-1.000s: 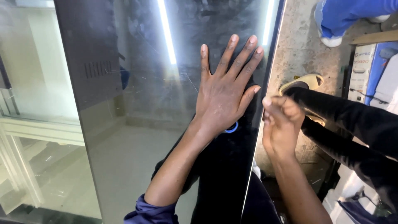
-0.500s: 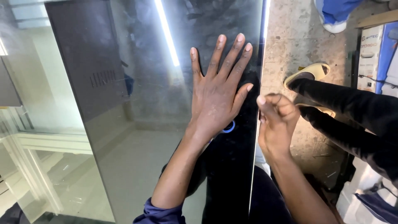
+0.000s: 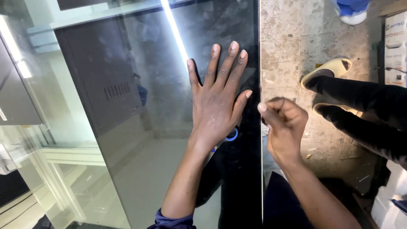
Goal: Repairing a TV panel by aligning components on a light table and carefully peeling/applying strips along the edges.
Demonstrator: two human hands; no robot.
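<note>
My left hand [image 3: 216, 106] lies flat on a glossy, smooth, mirror-like glass panel [image 3: 140, 127]. The floor [image 3: 292, 46] beside it looks like rough, speckled, matt stone.

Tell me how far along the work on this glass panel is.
Done: the dark glass panel lies flat, reflecting the ceiling lights. In hand: the left hand presses flat on it with fingers spread, while the right hand, fist closed, pinches at the panel's right edge; whether it grips a film or strip there cannot be told. Left: the surface is smudged, and nothing has visibly come off that edge.
</note>
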